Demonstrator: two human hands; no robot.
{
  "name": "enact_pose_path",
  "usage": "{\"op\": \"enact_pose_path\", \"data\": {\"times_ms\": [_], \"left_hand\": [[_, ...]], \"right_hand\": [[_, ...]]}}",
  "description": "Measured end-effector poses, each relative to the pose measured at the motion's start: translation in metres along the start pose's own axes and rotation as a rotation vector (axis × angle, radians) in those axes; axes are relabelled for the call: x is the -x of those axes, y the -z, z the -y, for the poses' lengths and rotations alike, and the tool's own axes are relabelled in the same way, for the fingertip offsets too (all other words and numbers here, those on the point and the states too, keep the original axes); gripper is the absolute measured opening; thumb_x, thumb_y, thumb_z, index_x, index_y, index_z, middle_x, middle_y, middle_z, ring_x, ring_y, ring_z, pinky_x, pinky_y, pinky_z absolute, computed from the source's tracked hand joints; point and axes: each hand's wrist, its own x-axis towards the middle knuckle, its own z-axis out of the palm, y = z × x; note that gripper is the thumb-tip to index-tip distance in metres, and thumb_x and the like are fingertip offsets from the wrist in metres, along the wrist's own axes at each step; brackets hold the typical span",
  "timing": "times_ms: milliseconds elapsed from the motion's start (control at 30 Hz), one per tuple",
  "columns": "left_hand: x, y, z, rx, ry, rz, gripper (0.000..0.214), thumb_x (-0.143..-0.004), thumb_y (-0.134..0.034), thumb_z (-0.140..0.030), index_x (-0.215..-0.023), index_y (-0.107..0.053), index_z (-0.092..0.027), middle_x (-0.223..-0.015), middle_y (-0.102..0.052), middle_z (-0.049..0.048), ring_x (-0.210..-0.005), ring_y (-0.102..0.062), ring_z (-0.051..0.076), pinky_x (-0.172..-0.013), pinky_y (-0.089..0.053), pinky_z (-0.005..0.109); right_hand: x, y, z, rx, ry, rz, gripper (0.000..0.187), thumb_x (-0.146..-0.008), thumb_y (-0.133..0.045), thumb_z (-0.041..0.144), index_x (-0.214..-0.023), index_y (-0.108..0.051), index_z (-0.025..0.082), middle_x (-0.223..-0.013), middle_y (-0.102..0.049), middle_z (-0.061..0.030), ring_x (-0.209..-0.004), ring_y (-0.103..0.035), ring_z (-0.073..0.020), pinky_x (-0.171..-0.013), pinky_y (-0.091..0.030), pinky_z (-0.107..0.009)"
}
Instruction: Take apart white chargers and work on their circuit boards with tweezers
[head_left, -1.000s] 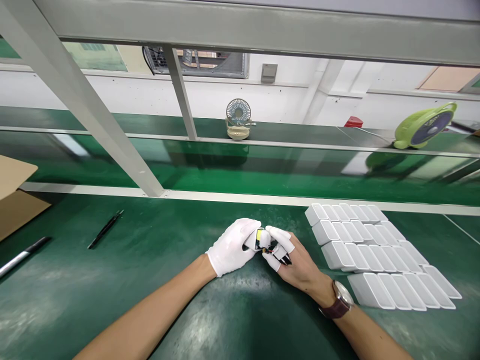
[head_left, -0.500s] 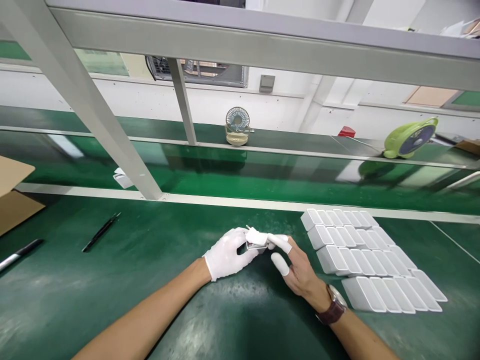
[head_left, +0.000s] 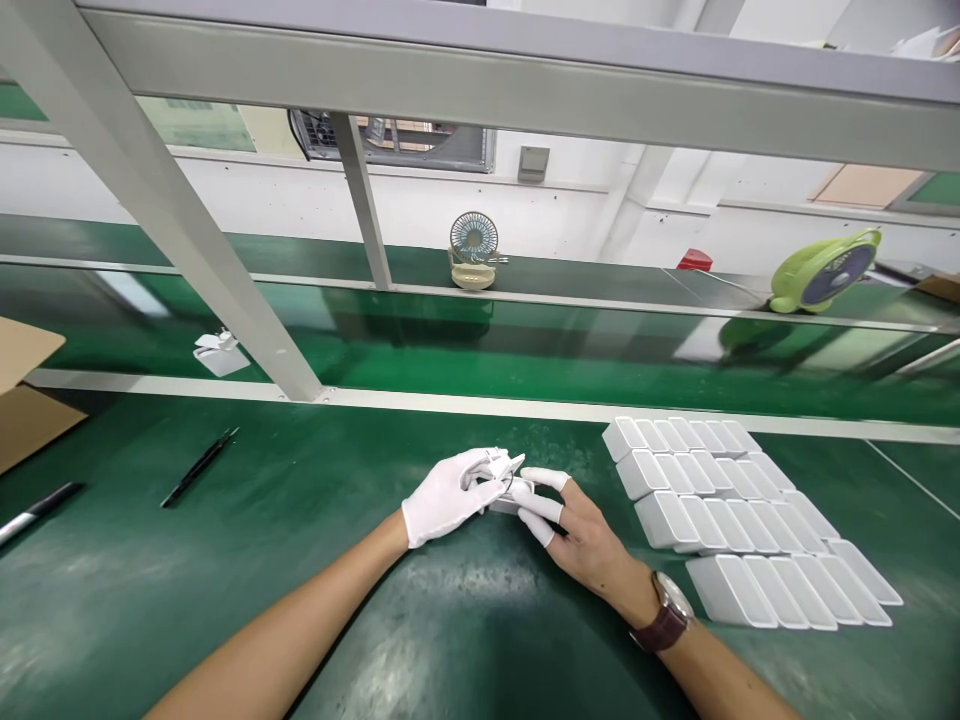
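My left hand (head_left: pixel 448 497), in a white glove, is closed on a small white plastic casing (head_left: pixel 507 505) above the green bench. A small white part (head_left: pixel 511 465) stands tilted over the casing, and a thin dark wire shows beneath it. My right hand (head_left: pixel 581 530) wears white finger cots and a wristwatch. Its thumb and fingers close on the right end of the same casing. The fingers hide much of the casing's inside. To the right, several rows of white plastic casings (head_left: pixel 731 525) stand close together on the bench.
A black pen-like tool (head_left: pixel 199 467) and a black and silver pen (head_left: pixel 39 512) lie at left, near a cardboard box (head_left: pixel 30 425). Behind the bench's metal edge runs a green conveyor belt (head_left: pixel 420 370) carrying a white assembly (head_left: pixel 220 353). A slanted metal post (head_left: pixel 202 240) rises at left.
My right thumb and fingers have come in onto the casing. The small white part over it is now tilted up, with a wire showing. The white assembly on the belt has moved left.
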Motion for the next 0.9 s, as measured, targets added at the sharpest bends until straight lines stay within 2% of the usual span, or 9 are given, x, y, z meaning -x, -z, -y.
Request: {"op": "enact_pose_path", "data": {"times_ms": [67,167,233,433,600,733,800,833,900], "left_hand": [[-0.001,0.001,-0.003,0.041,0.022,0.030,0.060,-0.086,-0.071,-0.047,-0.134,-0.056,-0.015,-0.117,-0.071,0.0127,-0.103,-0.068,0.027,-0.078,-0.058,0.036],[-0.004,0.004,-0.004,0.060,-0.003,0.058,0.059,-0.084,-0.074,-0.043,-0.132,-0.058,-0.014,-0.120,-0.071,0.0130,-0.112,-0.066,0.028,-0.098,-0.053,0.043],[-0.005,0.006,-0.003,0.041,-0.014,0.066,0.057,-0.084,-0.073,-0.044,-0.132,-0.060,-0.015,-0.121,-0.070,0.0136,-0.114,-0.066,0.029,-0.100,-0.052,0.046],[-0.005,0.009,-0.001,-0.026,-0.103,0.081,0.054,-0.084,-0.072,-0.048,-0.127,-0.065,-0.015,-0.128,-0.067,0.0165,-0.114,-0.065,0.030,-0.092,-0.055,0.042],[-0.003,0.012,0.001,0.064,-0.106,0.030,0.060,-0.093,-0.055,-0.059,-0.131,-0.059,-0.013,-0.107,-0.073,0.0124,-0.077,-0.069,0.019,-0.070,-0.056,0.034],[-0.006,0.014,0.010,0.279,-0.190,-0.047,0.062,-0.094,-0.052,-0.059,-0.132,-0.057,-0.011,-0.107,-0.072,0.0160,-0.098,-0.068,0.026,-0.067,-0.054,0.030],[-0.007,0.015,0.011,0.296,-0.202,-0.106,0.062,-0.094,-0.051,-0.060,-0.131,-0.058,-0.011,-0.109,-0.071,0.0171,-0.098,-0.068,0.026,-0.066,-0.054,0.030],[-0.007,0.015,0.011,0.290,-0.203,-0.135,0.062,-0.095,-0.050,-0.060,-0.131,-0.059,-0.011,-0.109,-0.071,0.0172,-0.096,-0.068,0.026,-0.064,-0.054,0.030],[-0.005,0.015,0.009,0.260,-0.210,-0.169,0.061,-0.096,-0.048,-0.059,-0.132,-0.058,-0.011,-0.111,-0.070,0.0168,-0.092,-0.068,0.023,-0.062,-0.052,0.028]], "right_hand": [[-0.001,0.001,0.001,-0.027,0.001,0.002,0.055,-0.093,-0.061,0.008,-0.142,-0.052,0.032,-0.133,-0.057,-0.0106,-0.121,-0.059,-0.0231,-0.100,-0.056,-0.043],[-0.003,0.002,0.002,-0.019,0.003,0.019,0.054,-0.093,-0.061,0.010,-0.140,-0.053,0.034,-0.131,-0.058,-0.0099,-0.119,-0.059,-0.0235,-0.098,-0.057,-0.044],[-0.003,0.003,0.002,0.031,0.001,0.043,0.053,-0.093,-0.062,0.012,-0.141,-0.052,0.033,-0.131,-0.058,-0.0103,-0.119,-0.059,-0.0245,-0.098,-0.057,-0.045],[0.000,-0.006,-0.002,0.085,0.030,0.114,0.051,-0.096,-0.059,0.017,-0.145,-0.048,0.031,-0.136,-0.056,-0.0119,-0.121,-0.061,-0.0257,-0.098,-0.058,-0.043],[-0.004,-0.010,0.003,0.043,0.042,0.056,0.050,-0.095,-0.058,0.013,-0.141,-0.052,0.032,-0.131,-0.060,-0.0106,-0.116,-0.064,-0.0236,-0.093,-0.060,-0.040],[-0.023,0.004,0.016,0.018,0.115,-0.115,0.055,-0.092,-0.060,0.007,-0.141,-0.053,0.032,-0.128,-0.061,-0.0104,-0.113,-0.065,-0.0236,-0.091,-0.061,-0.040],[-0.033,0.011,0.020,0.048,0.157,-0.204,0.057,-0.091,-0.062,0.005,-0.141,-0.054,0.032,-0.127,-0.062,-0.0107,-0.113,-0.066,-0.0250,-0.090,-0.061,-0.042],[-0.036,0.012,0.021,0.067,0.171,-0.228,0.058,-0.090,-0.062,0.006,-0.141,-0.054,0.032,-0.127,-0.062,-0.0109,-0.113,-0.066,-0.0257,-0.090,-0.061,-0.042],[-0.037,0.009,0.020,0.100,0.173,-0.191,0.055,-0.090,-0.063,0.008,-0.139,-0.055,0.031,-0.127,-0.062,-0.0113,-0.113,-0.066,-0.0261,-0.090,-0.061,-0.042]]}}
